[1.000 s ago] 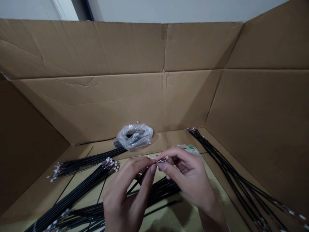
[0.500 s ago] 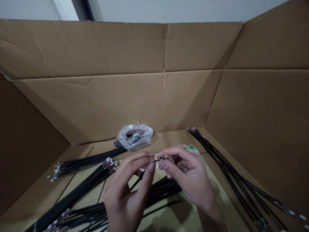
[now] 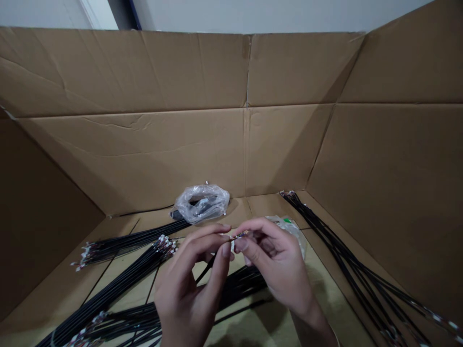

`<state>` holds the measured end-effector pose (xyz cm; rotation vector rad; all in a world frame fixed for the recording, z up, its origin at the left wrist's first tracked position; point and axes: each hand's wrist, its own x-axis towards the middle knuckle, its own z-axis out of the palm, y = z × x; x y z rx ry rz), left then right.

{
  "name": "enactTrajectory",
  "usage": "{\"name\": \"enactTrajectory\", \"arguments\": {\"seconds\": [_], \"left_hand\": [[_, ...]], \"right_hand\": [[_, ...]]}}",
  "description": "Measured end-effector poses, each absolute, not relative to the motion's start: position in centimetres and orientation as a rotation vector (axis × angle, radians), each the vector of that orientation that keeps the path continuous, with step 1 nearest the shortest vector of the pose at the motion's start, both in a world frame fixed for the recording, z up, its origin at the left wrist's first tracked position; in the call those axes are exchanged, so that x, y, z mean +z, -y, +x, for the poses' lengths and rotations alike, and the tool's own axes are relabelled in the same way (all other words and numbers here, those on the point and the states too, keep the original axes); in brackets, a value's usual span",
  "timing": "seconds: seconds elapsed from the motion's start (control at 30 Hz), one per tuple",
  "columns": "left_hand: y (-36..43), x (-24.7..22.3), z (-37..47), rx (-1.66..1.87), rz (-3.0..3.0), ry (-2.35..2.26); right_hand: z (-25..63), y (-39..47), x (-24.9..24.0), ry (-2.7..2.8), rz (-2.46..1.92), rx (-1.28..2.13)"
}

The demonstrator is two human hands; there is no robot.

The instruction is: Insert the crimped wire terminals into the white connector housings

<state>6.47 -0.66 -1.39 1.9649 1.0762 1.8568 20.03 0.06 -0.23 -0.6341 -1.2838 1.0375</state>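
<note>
Between finger and thumb, my left hand point(image 3: 197, 279) pinches a black cable point(image 3: 206, 271) close to its end. The thin coloured wires point(image 3: 240, 235) at that end are pinched by my right hand point(image 3: 278, 262), and the fingertips of both hands are close together. Below and behind my hands lies a bundle of black cables point(image 3: 240, 289), partly covered by my left hand. Whether the wire tips carry a connector is too small to tell.
Cardboard walls point(image 3: 173, 140) surround the surface. Two cable bundles with white-tipped ends point(image 3: 119, 284) point(image 3: 137, 237) lie at left, more black cables point(image 3: 340, 250) at right. A clear plastic bag point(image 3: 202, 205) sits at the back; another bag point(image 3: 294, 231) is behind my right hand.
My right hand has shifted slightly left, with its fingertips nearer my left hand along the wires. More of the plastic bag behind it shows. My left hand has barely moved.
</note>
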Motion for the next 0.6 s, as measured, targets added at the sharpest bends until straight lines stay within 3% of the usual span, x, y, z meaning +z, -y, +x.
{"name": "enactTrajectory", "arguments": {"seconds": [0.27, 0.6], "left_hand": [[0.51, -1.19, 5.99, 1.923, 2.261, -1.053], [0.81, -0.99, 6.73, 2.030, 2.209, -1.046]], "right_hand": [[20.17, -0.33, -0.41, 1.302, -0.682, 1.025], [19.85, -0.14, -0.22, 1.232, -0.620, 1.123]]}}
